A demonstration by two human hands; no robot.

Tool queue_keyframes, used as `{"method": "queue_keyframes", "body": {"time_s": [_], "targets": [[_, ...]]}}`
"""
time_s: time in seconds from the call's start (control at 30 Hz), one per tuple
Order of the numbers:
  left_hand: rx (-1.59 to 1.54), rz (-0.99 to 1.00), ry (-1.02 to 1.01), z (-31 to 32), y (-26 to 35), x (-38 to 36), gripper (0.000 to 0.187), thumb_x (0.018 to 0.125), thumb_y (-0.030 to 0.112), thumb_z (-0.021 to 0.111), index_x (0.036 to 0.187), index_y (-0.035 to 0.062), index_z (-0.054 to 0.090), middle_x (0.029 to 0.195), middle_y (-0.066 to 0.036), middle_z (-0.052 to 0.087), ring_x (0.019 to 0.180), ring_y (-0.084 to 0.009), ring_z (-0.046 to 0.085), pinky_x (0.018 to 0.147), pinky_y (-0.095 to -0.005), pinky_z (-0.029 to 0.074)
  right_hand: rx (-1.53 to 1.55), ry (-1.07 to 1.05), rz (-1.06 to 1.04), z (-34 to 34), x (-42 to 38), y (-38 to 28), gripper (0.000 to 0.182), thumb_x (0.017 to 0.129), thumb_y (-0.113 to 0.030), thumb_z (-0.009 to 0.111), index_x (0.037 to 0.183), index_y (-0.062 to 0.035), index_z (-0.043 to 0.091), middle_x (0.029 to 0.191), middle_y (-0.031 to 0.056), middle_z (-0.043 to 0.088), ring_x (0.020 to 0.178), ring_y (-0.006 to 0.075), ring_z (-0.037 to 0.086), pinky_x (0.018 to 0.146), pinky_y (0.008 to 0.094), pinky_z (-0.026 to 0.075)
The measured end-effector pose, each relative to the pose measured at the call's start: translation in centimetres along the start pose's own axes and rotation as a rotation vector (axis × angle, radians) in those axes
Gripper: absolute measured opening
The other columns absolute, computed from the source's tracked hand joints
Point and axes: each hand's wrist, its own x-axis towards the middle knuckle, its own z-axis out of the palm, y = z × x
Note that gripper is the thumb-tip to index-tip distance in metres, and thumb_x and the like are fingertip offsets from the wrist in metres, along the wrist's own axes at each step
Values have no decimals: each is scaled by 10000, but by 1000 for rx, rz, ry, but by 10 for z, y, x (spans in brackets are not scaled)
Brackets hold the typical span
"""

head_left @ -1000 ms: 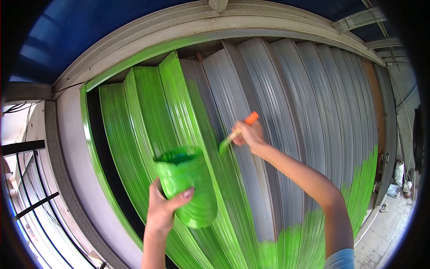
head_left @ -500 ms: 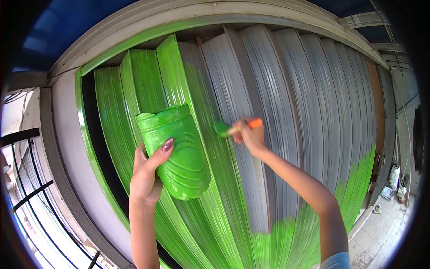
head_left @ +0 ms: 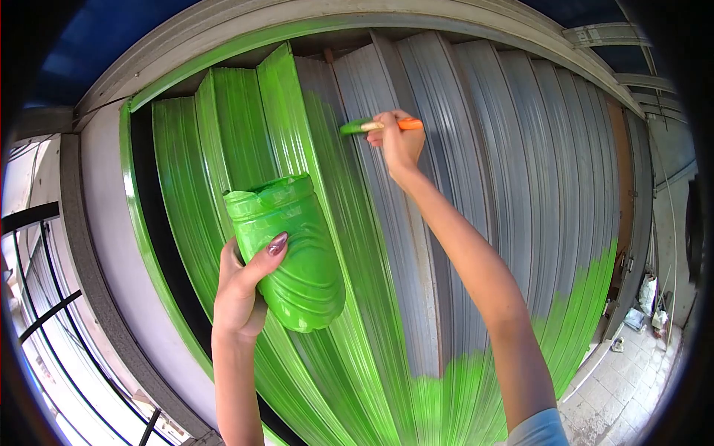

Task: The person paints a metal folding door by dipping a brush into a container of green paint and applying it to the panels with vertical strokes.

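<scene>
Nearest, left hand (head_left: 242,293) wrapped around a green cup (head_left: 290,253), fingers closed on its side, thumb with a painted nail across the front, cup coated in green paint and tilted, its jagged rim up and toward the shutter (head_left: 476,186). Cup held in front of the shutter's green-painted left part, below and left of the brush (head_left: 379,125). Farther up, right hand (head_left: 398,141) raised on an outstretched arm, fingers closed around the brush's orange handle. Brush lying roughly level, green bristles pointing left and meeting the shutter just at the edge where green paint gives way to bare grey metal. Shutter ribbed and vertical; left folds green from top down, a green band along the bottom, the middle and right grey. Left of the shutter, a pale wall (head_left: 111,245) with a green-edged frame; farther left, dark railings (head_left: 44,320). Above the shutter, a grey lintel and blue awning (head_left: 89,37). Lower right of the shutter, paved floor (head_left: 632,372) with small clutter, too small to tell.
</scene>
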Motion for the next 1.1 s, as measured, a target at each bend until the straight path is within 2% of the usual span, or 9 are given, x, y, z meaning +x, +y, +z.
{"method": "queue_keyframes", "body": {"time_s": [0.13, 0.17, 0.23, 0.4, 0.53, 0.67, 0.83, 0.97, 1.1], "targets": [[-9, 29, 126, -4, -8, -5, 788, 701, 191, 770, 1267, -79, 292, 1154, -185, 503, 1057, -254, 521, 920, -381, 417, 6, -48, 106, -18, -26, 17, 174, 776, -126, 540, 672, -1, 603, 503, 66, 570, 411, 116, 527, 396, 265, 402], [-16, 27, 127, -4, -7, -7, 781, 701, 191, 769, 1263, -78, 299, 1154, -185, 503, 1057, -254, 521, 919, -380, 417, -15, -79, 117, -34, -39, 30, 176, 794, -130, 525, 700, -6, 608, 532, 76, 583, 414, 109, 520, 376, 257, 378], [-29, 21, 133, -7, -8, -10, 764, 702, 191, 768, 1255, -77, 315, 1149, -184, 507, 1052, -251, 524, 917, -377, 419, -18, -179, 189, -65, -83, 45, 177, 810, -113, 471, 749, 20, 570, 658, 139, 629, 449, 145, 554, 419, 250, 442], [-12, -12, 108, -8, -6, -19, 723, 703, 182, 766, 1232, -78, 346, 1109, -176, 534, 1018, -240, 544, 907, -369, 425, -162, -114, 596, -110, -116, 33, 182, 789, -151, 504, 735, 4, 583, 592, 117, 601, 414, 152, 564, 381, 248, 456], [-7, 4, 113, -12, -6, -20, 690, 705, 174, 763, 1213, -77, 370, 1087, -168, 549, 996, -233, 555, 894, -364, 433, -286, -139, 543, -78, -82, 21, 198, 727, -164, 552, 675, 22, 597, 591, 132, 612, 428, 175, 589, 390, 264, 478], [17, 23, 97, -14, -1, -22, 678, 705, 167, 761, 1207, -77, 377, 1084, -165, 552, 993, -229, 557, 890, -360, 436, -308, -9, 332, -16, -23, 4, 196, 706, -166, 583, 609, 4, 593, 542, 116, 599, 420, 190, 591, 425, 285, 497], [31, 4, 58, -18, -2, -18, 749, 696, 171, 769, 1242, -83, 325, 1121, -181, 526, 1024, -244, 539, 913, -373, 422, 209, 91, 46, 19, 30, -11, 177, 791, -114, 512, 784, 38, 604, 658, 137, 625, 508, 186, 618, 455, 266, 506], [21, -9, 97, -22, -10, -17, 823, 687, 185, 776, 1275, -83, 267, 1164, -193, 492, 1066, -262, 512, 937, -388, 405, 96, -3, 116, 6, -1, 12, 186, 788, -127, 521, 746, 26, 618, 630, 128, 633, 456, 165, 590, 428, 258, 468], [5, -36, 106, -21, -16, -24, 820, 689, 191, 772, 1279, -76, 269, 1162, -189, 491, 1069, -263, 510, 936, -384, 405, 72, -160, 214, -63, -86, 41, 170, 818, -127, 523, 767, 7, 614, 605, 83, 611, 463, 132, 572, 422, 246, 453]]}}
